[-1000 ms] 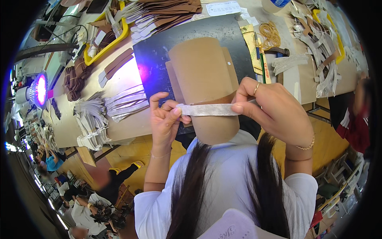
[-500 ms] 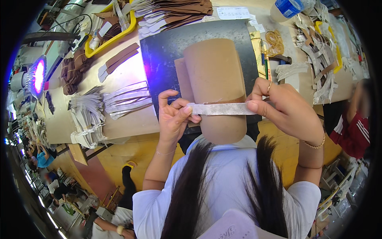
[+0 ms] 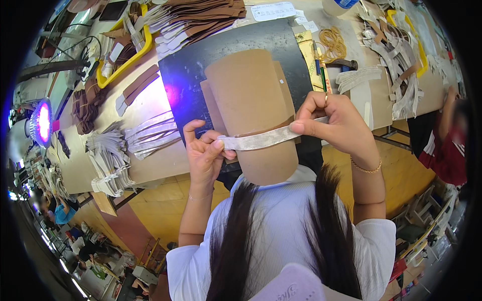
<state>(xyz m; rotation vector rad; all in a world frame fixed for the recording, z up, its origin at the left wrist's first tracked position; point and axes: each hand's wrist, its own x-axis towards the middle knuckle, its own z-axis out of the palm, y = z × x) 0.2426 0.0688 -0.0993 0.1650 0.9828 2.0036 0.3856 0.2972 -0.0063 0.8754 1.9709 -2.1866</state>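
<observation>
A whitish strip (image 3: 261, 141) is stretched across a tan, rounded, cylinder-like form (image 3: 248, 90), with a thin brown edge showing along the strip's upper side. My left hand (image 3: 205, 153) pinches the strip's left end between thumb and fingers, its index finger raised. At the right end, my right hand (image 3: 331, 123) pinches the strip between thumb and forefinger; a short tail sticks out past the fingers. The form rests on a flat tan piece that shows at both its sides, over a dark board (image 3: 186, 80). What lies under the strip is hidden.
Bundles of brown and white strips (image 3: 150, 133) lie left of the board, with more strips (image 3: 196, 20) behind it. A yellow tray (image 3: 145, 47) stands at the back left, near a glowing lamp (image 3: 42, 123). Right of the board are rubber bands (image 3: 332, 42), pens and a dark-headed tool (image 3: 344, 63).
The strip has gone from nearly straight to curved around the form, its right end now higher. My right hand has shifted along with it, and a tail now shows beyond the fingers.
</observation>
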